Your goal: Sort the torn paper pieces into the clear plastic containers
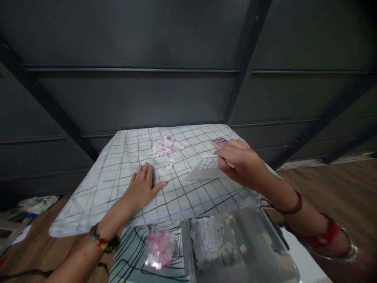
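My left hand (143, 184) lies flat on a white cloth with dark grid lines (112, 173), its fingers stretched and thumb out to the side. Over the right part of the cloth, my right hand (240, 161) pinches a thin white slotted plate (207, 167) by its right edge; the plate is tilted, its lower edge near or on the cloth. Beyond my left hand lies a loose heap of small white and pink pieces (167, 145), with a few stray white pieces (170, 162) nearer to me. A phone (219, 142) lies behind my right hand, partly hidden.
In front of me stands a clear plastic box (253, 239) with many small white pieces (210, 237). Left of it, a clear bag of pink pieces (160, 248) rests on a line-patterned cloth (129, 255). A dark panelled wall (141, 102) rises behind the table.
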A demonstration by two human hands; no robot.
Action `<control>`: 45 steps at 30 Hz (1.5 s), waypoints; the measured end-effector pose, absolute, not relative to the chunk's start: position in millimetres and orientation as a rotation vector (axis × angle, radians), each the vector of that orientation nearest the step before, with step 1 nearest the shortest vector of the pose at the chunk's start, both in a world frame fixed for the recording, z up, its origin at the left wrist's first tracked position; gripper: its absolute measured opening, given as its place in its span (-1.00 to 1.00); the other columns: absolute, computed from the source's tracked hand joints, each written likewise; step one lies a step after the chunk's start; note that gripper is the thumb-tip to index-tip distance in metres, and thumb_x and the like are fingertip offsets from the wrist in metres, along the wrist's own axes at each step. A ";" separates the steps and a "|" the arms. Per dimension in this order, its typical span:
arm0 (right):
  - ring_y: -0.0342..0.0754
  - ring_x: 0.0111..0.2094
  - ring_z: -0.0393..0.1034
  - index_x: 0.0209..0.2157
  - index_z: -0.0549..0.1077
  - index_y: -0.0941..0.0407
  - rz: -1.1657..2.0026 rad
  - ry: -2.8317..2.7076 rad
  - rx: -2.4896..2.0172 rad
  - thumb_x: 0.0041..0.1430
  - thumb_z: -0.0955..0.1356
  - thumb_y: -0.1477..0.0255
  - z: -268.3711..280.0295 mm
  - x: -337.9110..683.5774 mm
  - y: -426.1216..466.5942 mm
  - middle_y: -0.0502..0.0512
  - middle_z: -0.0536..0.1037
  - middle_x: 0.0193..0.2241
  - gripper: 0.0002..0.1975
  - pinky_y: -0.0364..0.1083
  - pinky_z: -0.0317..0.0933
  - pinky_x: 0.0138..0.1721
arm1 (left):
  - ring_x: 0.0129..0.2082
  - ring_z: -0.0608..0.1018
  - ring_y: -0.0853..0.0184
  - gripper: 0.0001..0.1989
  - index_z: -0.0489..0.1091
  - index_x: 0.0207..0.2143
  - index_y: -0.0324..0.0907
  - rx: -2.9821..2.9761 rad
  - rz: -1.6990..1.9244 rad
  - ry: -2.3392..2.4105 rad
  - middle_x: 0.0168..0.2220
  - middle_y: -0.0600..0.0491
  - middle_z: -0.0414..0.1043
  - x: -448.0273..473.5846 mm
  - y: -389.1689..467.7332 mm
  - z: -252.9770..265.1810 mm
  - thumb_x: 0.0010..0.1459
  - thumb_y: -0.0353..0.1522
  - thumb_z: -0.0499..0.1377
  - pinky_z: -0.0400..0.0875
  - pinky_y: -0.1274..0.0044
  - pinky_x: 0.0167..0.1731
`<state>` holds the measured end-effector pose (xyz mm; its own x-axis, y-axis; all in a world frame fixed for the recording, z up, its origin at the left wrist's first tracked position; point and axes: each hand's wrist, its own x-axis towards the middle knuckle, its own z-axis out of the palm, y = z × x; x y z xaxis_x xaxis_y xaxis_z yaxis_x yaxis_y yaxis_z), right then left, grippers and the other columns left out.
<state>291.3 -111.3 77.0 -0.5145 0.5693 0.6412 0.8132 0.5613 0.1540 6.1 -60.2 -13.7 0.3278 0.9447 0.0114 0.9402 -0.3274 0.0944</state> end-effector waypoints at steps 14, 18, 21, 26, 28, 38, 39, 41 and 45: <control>-0.13 -0.50 0.22 -0.33 0.40 0.18 -0.720 -2.528 -1.079 0.12 0.15 0.61 62.2 250.1 -49.8 0.07 0.43 -0.48 -0.78 -0.10 -0.01 -0.46 | 0.23 -0.01 0.02 -0.23 -0.02 0.19 -0.47 2.539 0.099 1.922 0.23 -0.30 -0.08 -17.1 -52.8 -25.8 0.20 0.01 -0.23 -0.03 0.20 0.12; -0.13 -0.51 0.20 -0.39 0.38 0.15 -0.794 -2.473 -1.055 0.09 0.17 0.61 62.5 249.6 -49.0 0.03 0.38 -0.53 -0.81 -0.10 0.02 -0.43 | 0.23 0.00 0.04 -0.26 0.00 0.19 -0.47 2.552 0.094 1.951 0.23 -0.28 -0.05 -15.4 -54.3 -24.9 0.21 -0.02 -0.21 -0.04 0.24 0.13; -0.13 -0.52 0.20 -0.42 0.37 0.14 -0.858 -2.465 -1.078 0.07 0.18 0.62 65.7 246.5 -51.1 0.01 0.37 -0.55 -0.82 -0.10 0.00 -0.43 | 0.23 0.00 0.04 -0.27 0.00 0.19 -0.48 2.534 0.079 1.969 0.23 -0.28 -0.05 -14.7 -54.4 -23.7 0.21 -0.04 -0.19 -0.03 0.25 0.13; -0.14 -0.56 0.16 -0.47 0.35 0.13 -0.842 -2.469 -1.144 0.06 0.19 0.60 70.0 245.1 -58.0 -0.02 0.33 -0.60 -0.83 -0.11 -0.03 -0.46 | 0.22 0.05 0.05 -0.32 0.03 0.17 -0.46 2.566 0.127 1.967 0.22 -0.28 -0.02 -15.9 -54.0 -26.7 0.22 -0.07 -0.16 0.01 0.24 0.12; -0.15 -0.56 0.16 -0.47 0.36 0.13 -0.825 -2.507 -1.141 0.07 0.19 0.60 69.4 245.9 -57.9 -0.03 0.33 -0.61 -0.83 -0.12 -0.03 -0.47 | 0.21 0.06 0.07 -0.34 0.05 0.17 -0.44 2.588 0.157 1.971 0.21 -0.27 0.00 -16.6 -54.0 -28.5 0.23 -0.08 -0.15 0.02 0.24 0.11; -0.13 -0.49 0.24 -0.33 0.40 0.17 -0.828 -2.503 -1.044 0.11 0.20 0.59 63.6 242.9 -53.5 -0.01 0.38 -0.53 -0.83 -0.13 0.06 -0.40 | 0.21 0.09 0.07 -0.41 0.11 0.15 -0.40 2.611 0.177 1.949 0.21 -0.22 0.04 -14.7 -56.9 -25.8 0.24 -0.12 -0.12 0.02 0.23 0.11; -0.13 -0.49 0.23 -0.33 0.40 0.17 -0.836 -2.512 -1.044 0.11 0.21 0.59 63.3 242.4 -53.4 -0.01 0.38 -0.54 -0.84 -0.13 0.05 -0.41 | 0.21 0.09 0.07 -0.41 0.11 0.15 -0.40 2.617 0.178 1.945 0.21 -0.23 0.04 -14.8 -56.8 -26.1 0.24 -0.13 -0.11 0.03 0.23 0.11; -0.14 -0.50 0.23 -0.33 0.40 0.17 -0.855 -2.514 -1.045 0.11 0.21 0.59 62.3 242.4 -51.5 -0.01 0.38 -0.53 -0.83 -0.13 0.04 -0.42 | 0.20 0.09 0.07 -0.41 0.12 0.14 -0.40 2.628 0.193 1.942 0.21 -0.23 0.04 -15.1 -56.6 -27.0 0.24 -0.13 -0.11 0.03 0.23 0.11; -0.15 -0.52 0.21 -0.33 0.41 0.18 -0.861 -2.462 -1.074 0.13 0.18 0.60 61.6 244.5 -46.1 0.02 0.39 -0.52 -0.79 -0.12 0.00 -0.47 | 0.20 0.11 0.08 -0.42 0.12 0.14 -0.39 2.623 0.215 1.940 0.20 -0.22 0.05 -15.2 -56.8 -27.1 0.24 -0.14 -0.12 0.03 0.23 0.11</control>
<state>244.5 -46.1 61.6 -0.6664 0.5511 0.5022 0.7440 0.5359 0.3991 -15.2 -56.8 -27.1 0.2900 0.9398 0.1809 0.9566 -0.2905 -0.0243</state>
